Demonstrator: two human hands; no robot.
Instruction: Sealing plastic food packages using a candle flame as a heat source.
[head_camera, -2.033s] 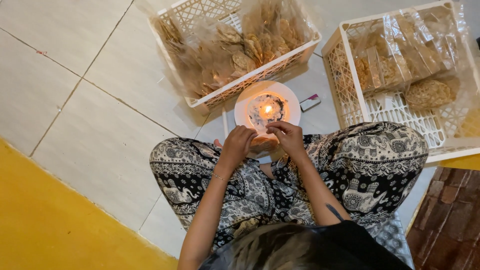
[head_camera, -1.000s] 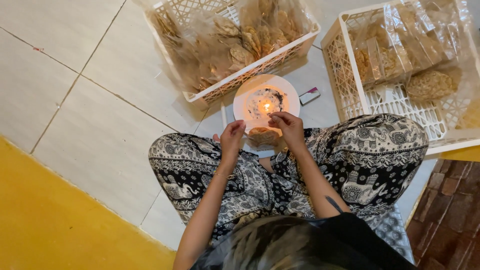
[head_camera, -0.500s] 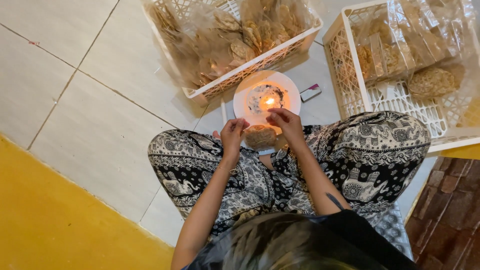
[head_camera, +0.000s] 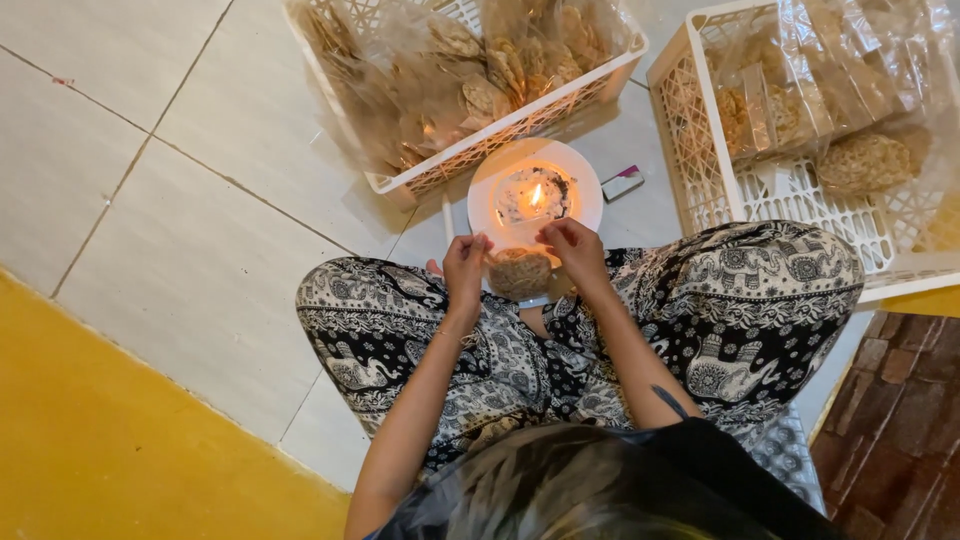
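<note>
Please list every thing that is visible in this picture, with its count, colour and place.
snack packet: 1, clear bag with a brown round snack, held between both hands near the candle
candle: 1, lit, on the plate
plate: 1, white, on the floor before the knees
baskets: 2, white plastic, behind the plate, filled with bagged brown snacks
lighter: 1, small, right of the plate
floor: white tiles, yellow strip at left
trousers: black and white patterned
left hand: 1, on the packet
right hand: 1, on the packet

clear snack bag (head_camera: 519, 272) held above lap, bagged crackers (head_camera: 470, 75) in crates
</note>
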